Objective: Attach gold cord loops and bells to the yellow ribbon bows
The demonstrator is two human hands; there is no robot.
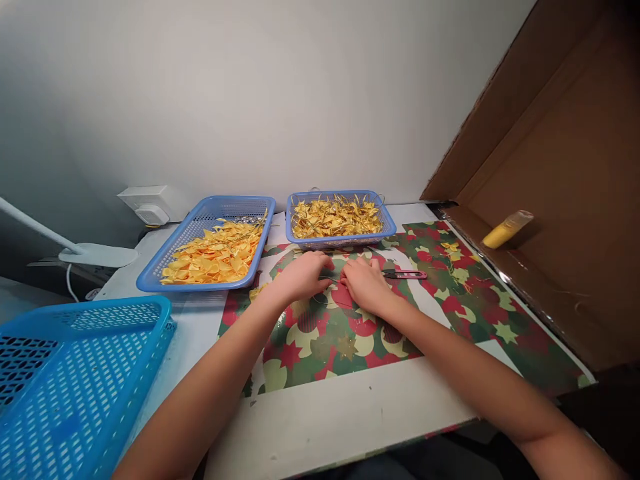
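My left hand (300, 277) and my right hand (366, 283) rest close together on a patterned red and green paper sheet (450, 300) on the table. Both hands have curled fingers pinching something small and thin between them; a fine wire or thread seems to run between the fingertips, too small to name. Black and red thread snips (405, 274) lie just right of my right hand. Behind the hands stands a blue basket of gold wired pieces (340, 217). To the left is a larger blue basket of yellow ribbon pieces (215, 253).
An empty bright blue basket (75, 380) sits at the near left. A white lamp base (97, 255) and a white socket box (153, 203) stand at the back left. A brown cardboard flap (560, 200) with a yellow spool (506, 229) borders the right side.
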